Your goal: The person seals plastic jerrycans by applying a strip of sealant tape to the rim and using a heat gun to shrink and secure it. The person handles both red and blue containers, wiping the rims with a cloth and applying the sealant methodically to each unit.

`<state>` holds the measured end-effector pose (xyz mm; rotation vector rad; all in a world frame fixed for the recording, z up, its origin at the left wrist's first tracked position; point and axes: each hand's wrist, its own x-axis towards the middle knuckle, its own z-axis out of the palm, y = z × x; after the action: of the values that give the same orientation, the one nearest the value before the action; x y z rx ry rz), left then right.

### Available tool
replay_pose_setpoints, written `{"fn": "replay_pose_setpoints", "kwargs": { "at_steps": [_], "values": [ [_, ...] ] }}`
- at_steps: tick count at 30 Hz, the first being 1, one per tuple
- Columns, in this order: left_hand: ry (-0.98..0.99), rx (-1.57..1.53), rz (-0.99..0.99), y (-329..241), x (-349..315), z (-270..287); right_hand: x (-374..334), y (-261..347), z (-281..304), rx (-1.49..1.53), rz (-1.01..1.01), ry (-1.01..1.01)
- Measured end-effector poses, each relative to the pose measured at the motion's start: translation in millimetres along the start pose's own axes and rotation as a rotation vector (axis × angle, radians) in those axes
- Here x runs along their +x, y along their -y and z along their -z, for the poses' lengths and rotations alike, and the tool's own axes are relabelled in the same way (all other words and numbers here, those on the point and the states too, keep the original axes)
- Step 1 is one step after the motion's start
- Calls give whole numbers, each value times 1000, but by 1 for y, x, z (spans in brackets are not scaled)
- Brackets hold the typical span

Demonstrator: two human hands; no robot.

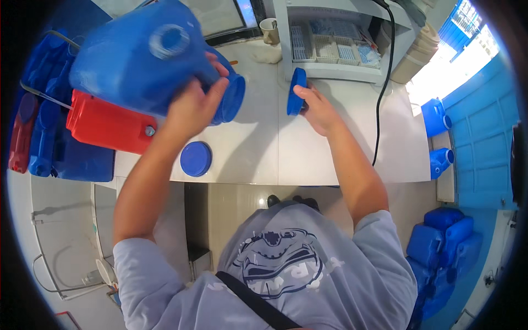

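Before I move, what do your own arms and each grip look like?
The left grip and right grip are bare human hands: no gloves, and no ring or watch shows. The forearms are uncovered, with no clear markings or cables on them. Loose, plain grey short sleeves end near the elbows.

I have the left hand [193,105] gripping a large blue jug [126,63] and the right hand [319,113] holding a blue lid [293,100]; a second lid [196,159] lies flat on the table [247,168].
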<state>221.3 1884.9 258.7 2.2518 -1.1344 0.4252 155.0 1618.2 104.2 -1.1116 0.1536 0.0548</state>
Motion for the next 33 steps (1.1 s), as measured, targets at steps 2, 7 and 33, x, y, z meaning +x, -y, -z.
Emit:
{"fn": "replay_pose_setpoints", "kwargs": {
  "at_steps": [2,7,33],
  "values": [
    [-76,-236,129,-4,20,32,27,-9,-15,56,-34,-1],
    [-310,-806,558,33,63,126,127,-45,-58,-652,267,-301],
    [15,-1151,936,111,106,113,-55,-17,-34,-1597,369,21]
  ]
}}
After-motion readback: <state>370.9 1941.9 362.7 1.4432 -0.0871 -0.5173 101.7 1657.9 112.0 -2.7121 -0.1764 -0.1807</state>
